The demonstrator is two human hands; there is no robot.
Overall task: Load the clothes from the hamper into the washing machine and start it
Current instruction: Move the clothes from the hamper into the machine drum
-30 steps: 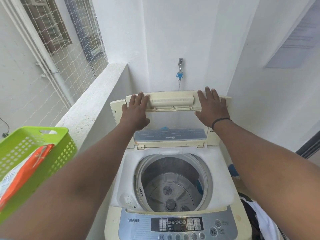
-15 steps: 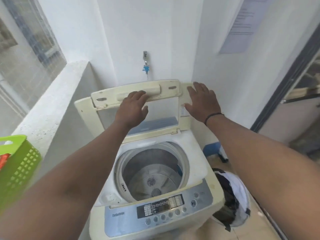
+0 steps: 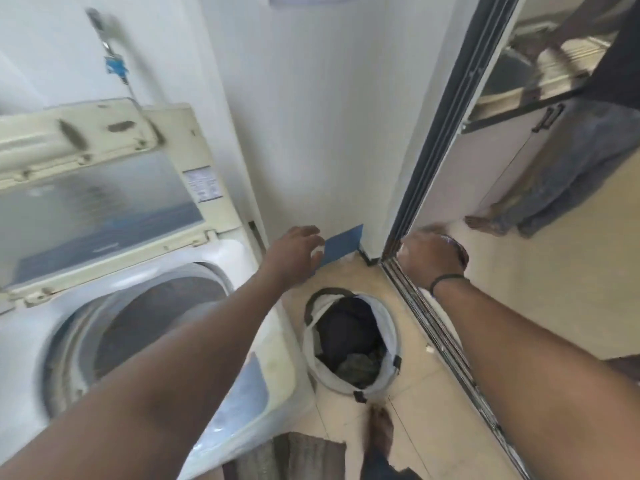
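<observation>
We see the cream and white top-loading washing machine [image 3: 114,306] filling the left half of the view, its cream hinged lid [image 3: 100,188] folded upright at the back and its round grey steel drum [image 3: 138,327] open to us. The view is blurred, so fine detail on the machine is lost.

To the right of the washing machine, on the beige tiled floor [image 3: 408,403], stands the round white fabric hamper with a dark rim [image 3: 389,327], just beside the machine's front right corner. Inside it lie the dark crumpled clothes [image 3: 349,341], reaching partway up its wall.

Beyond the hamper, away from the machine, runs the dark metal frame of a sliding glass door [image 3: 446,147], its pane mirroring a standing figure.

Our left hand [image 3: 294,252] hangs in the air above and behind the hamper, past the machine's right edge, fingers loosely spread and holding nothing. Our right hand [image 3: 427,258], with a thin black band [image 3: 445,282] at the wrist, is up by the door frame, farther from the machine; it grips nothing, though blur hides how its fingers lie. Both hands are well apart from the clothes, which sit below and between them.
</observation>
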